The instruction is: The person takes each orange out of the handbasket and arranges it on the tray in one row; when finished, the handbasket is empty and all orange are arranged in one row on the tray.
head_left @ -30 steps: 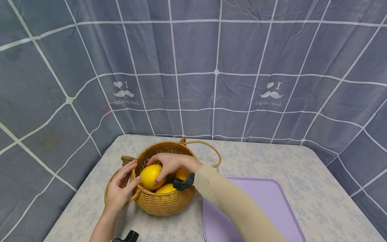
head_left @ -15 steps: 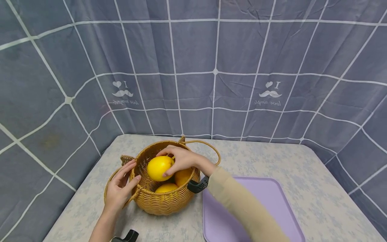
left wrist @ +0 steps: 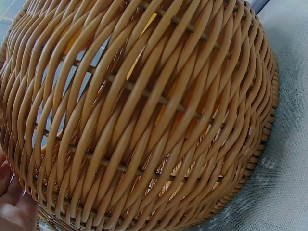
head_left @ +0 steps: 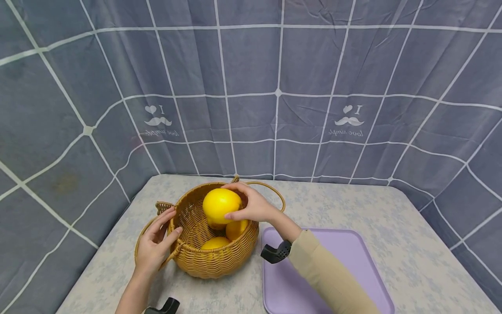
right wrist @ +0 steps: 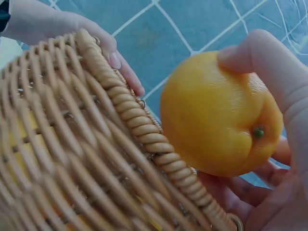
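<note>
My right hand (head_left: 252,203) holds a yellow-orange fruit (head_left: 222,206) above the round wicker basket (head_left: 209,264), pinched between thumb and fingers. In the right wrist view this fruit (right wrist: 211,115) shows a small green stem in a folded end, close to the basket's rim (right wrist: 139,120). My left hand (head_left: 154,246) rests at the basket's left rim with fairly straight fingers, thumb apart from the rest. Inside the basket lie a yellow fruit (head_left: 215,243) and an orange one (head_left: 236,229); another is partly hidden below the held one. The left wrist view shows mostly the basket's woven side (left wrist: 144,115).
A light purple tray (head_left: 337,244) lies to the right of the basket, partly under my right sleeve (head_left: 329,272). One basket handle (head_left: 274,188) sticks out to the right. A grey-blue curtain with white lines (head_left: 251,109) hangs behind the patterned tabletop (head_left: 392,226).
My right hand has lifted the yellow-orange fruit out of the basket's left side, up and to the right, uncovering the woven inside. My left hand stays at the rim.
</note>
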{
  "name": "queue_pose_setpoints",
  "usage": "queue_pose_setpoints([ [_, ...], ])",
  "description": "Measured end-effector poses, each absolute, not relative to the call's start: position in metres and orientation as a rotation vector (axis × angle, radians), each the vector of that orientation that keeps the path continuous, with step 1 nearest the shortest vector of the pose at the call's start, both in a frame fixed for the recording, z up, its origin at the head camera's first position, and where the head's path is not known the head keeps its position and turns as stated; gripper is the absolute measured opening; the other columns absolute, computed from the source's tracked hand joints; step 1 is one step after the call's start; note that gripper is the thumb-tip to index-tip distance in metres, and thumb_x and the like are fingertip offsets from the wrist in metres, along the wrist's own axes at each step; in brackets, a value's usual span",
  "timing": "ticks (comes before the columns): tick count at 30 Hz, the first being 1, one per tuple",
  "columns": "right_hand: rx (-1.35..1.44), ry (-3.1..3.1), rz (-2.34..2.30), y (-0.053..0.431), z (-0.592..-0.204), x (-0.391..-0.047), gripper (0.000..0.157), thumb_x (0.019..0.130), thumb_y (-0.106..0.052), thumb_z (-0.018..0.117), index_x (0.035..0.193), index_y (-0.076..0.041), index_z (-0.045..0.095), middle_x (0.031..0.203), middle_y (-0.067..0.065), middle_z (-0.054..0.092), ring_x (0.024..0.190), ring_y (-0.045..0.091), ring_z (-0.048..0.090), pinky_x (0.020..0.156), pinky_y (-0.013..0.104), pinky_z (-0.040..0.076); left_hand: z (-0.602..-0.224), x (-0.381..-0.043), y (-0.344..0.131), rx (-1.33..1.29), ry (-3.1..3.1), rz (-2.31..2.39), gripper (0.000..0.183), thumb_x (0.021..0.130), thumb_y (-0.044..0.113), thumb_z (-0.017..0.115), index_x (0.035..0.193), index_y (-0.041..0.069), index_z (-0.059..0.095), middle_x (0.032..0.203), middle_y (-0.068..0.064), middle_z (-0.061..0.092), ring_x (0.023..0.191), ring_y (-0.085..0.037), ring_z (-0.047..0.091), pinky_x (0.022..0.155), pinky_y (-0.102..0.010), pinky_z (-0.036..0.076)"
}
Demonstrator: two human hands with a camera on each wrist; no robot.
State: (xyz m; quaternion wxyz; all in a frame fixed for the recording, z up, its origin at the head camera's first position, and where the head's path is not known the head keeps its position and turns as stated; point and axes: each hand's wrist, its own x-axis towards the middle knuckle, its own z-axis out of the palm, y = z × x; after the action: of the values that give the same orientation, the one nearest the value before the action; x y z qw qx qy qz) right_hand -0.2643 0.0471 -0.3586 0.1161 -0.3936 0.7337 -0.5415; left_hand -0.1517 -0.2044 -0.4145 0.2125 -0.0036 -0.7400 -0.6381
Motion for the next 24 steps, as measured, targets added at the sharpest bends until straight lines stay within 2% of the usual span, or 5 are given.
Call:
queue_pose_setpoints([
  [4,-1.04,2.134,-1.713,0.057,-0.358,-0.255,0.066,0.076,-0.009,0.073,0.135,-0.005,0.045,0.128,0.013,0.048,0.106,0.023,0.054,0.09,0.031,0.054,-0.415,-0.152,-0.205,-0.004,-2.062,-1.767,0.045,0.087,0.0,0.065,0.129,-0.008,0.051,0.137,-0.003,0.045,0.125,-0.001,0.04,0.105,-0.011,0.032],
  [14,-0.872,2.135,-1.968,0.084,-0.364,-0.233,0.069,0.075,-0.007,0.073,0.137,-0.004,0.042,0.131,0.014,0.042,0.108,0.03,0.051,0.088,0.035,0.055,-0.416,-0.153,-0.205,-0.01,-2.054,-1.774,0.045,0.086,-0.001,0.065,0.128,-0.008,0.051,0.137,-0.002,0.046,0.125,-0.001,0.04,0.105,-0.011,0.033],
  [24,-0.82,2.257,-2.004,0.12,-0.383,-0.215,0.07,0.076,-0.006,0.075,0.139,-0.005,0.044,0.133,0.016,0.041,0.112,0.033,0.049,0.093,0.024,0.05,-0.417,-0.153,-0.206,-0.009,-2.067,-1.763,0.045,0.087,0.0,0.065,0.129,-0.007,0.052,0.138,-0.003,0.045,0.124,0.0,0.04,0.105,-0.011,0.032],
])
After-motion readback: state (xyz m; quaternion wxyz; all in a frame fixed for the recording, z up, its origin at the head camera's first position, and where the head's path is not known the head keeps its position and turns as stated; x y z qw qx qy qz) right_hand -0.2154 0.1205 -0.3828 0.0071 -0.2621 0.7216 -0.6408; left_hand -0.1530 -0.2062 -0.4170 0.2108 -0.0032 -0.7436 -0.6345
